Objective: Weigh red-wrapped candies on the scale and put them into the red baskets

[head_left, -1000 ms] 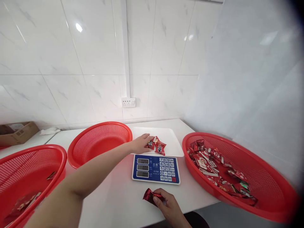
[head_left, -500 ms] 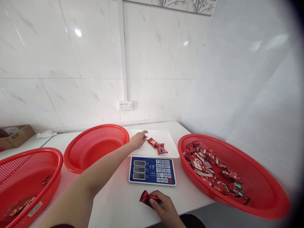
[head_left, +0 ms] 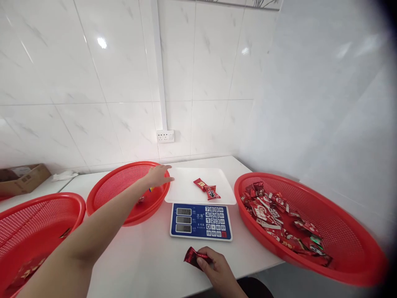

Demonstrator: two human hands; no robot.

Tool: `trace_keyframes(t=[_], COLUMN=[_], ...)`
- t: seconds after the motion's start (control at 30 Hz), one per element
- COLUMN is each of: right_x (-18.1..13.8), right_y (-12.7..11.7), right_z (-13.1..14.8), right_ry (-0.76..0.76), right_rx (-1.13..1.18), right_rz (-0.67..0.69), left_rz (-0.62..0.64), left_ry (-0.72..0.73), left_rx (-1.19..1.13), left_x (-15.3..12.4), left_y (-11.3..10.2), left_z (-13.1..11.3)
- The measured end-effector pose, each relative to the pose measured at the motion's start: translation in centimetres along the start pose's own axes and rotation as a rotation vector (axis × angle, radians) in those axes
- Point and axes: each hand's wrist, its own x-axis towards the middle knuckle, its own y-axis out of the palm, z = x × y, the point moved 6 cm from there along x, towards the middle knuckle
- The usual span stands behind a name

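Note:
My left hand [head_left: 159, 176] is stretched over the right rim of the middle red basket [head_left: 124, 169], its fingers apart and nothing seen in them. Below it, partly behind my forearm, a small wrapped piece [head_left: 140, 200] and a bit of yellow and blue wrapper [head_left: 151, 189] show inside that basket. In front of the scale, my right hand [head_left: 217, 267] pinches a shiny dark-red wrapped snack [head_left: 192, 257]. Two red snack packets [head_left: 213, 193] lie touching on the white pan [head_left: 181, 188] of the digital scale [head_left: 201, 222].
On the right, a large red basket [head_left: 350, 219] holds many red snack packets. Another red basket [head_left: 71, 199], with a few packets, stands at the left front. A cardboard box [head_left: 29, 182] sits at the far left. Behind the table rises a tiled wall with a socket [head_left: 165, 136].
My left hand has moved left from the scale pan to over the middle basket, where small wrapped pieces now show. My right hand still holds its snack, and the scale's top reading has changed.

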Motion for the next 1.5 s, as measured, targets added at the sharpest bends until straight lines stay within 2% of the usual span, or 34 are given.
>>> trace_keyframes(t=[0.13, 0.23, 0.33, 0.43, 0.53, 0.63, 0.8, 0.9, 0.97, 1.1, 1.17, 1.27, 1.37, 1.43, 1.5], right_x=[0.0, -0.1, -0.1, -0.2, -0.2, -0.3, -0.4, -0.3, -0.2, -0.2, 0.2, 1.8, 4.3, 6.0, 7.3], right_y=[0.0, 0.0, 0.0, 0.0, 0.0, 0.0, 0.0, 0.0, 0.1, 0.3, 0.0, -1.4, -3.4, -4.5, -5.8], right_z=[0.1, 0.3, 0.4, 0.4, 0.2, 0.1, 0.3, 0.3, 0.2, -0.4, -0.4, 0.8, 3.6, 5.9, 8.1], right_ry=[0.007, 0.008, 0.004, 0.01, 0.005, 0.001, -0.003, -0.009, -0.003, 0.036, 0.071, 0.089, 0.042, -0.033, -0.124], right_rx=[0.012, 0.009, 0.012, 0.013, 0.011, 0.006, 0.003, 0.015, 0.037, 0.15, 0.224, 0.273, 0.235, 0.163, -0.014], right_rz=[-0.007, -0.027, -0.04, -0.041, -0.037, -0.03, -0.01, -0.006, -0.008, -0.019, -0.054, -0.148, -0.231, -0.227, -0.235], left_rz=[0.062, 0.086, 0.069, 0.029, -0.018, -0.086, -0.212, -0.25, -0.234, -0.131, -0.111, -0.122, -0.183, -0.287, -0.423], left_ry=[0.165, 0.203, 0.206, 0.206, 0.209, 0.185, 0.023, -0.092, -0.109, -0.052, -0.049, -0.072, -0.089, -0.072, -0.009], left_rx=[-0.017, -0.019, -0.007, 0.001, -0.004, -0.004, 0.043, 0.101, 0.133, 0.22, 0.261, 0.283, 0.315, 0.318, 0.276], left_x=[1.2, 2.0, 2.7, 3.1, 3.2, 2.6, 0.4, -2.3, -4.7, -9.3, -10.8, -11.9, -12.0, -12.2, -12.7], left_y=[5.1, 8.6, 10.5, 11.1, 10.4, 8.2, 2.1, 0.1, 0.3, 3.0, 3.9, 4.1, 3.7, 3.5, 3.5], left_z=[-7.3, -12.0, -14.7, -15.7, -15.2, -13.1, -6.4, -2.8, -1.7, -1.5, -1.3, -0.7, -0.3, -0.5, -1.1])
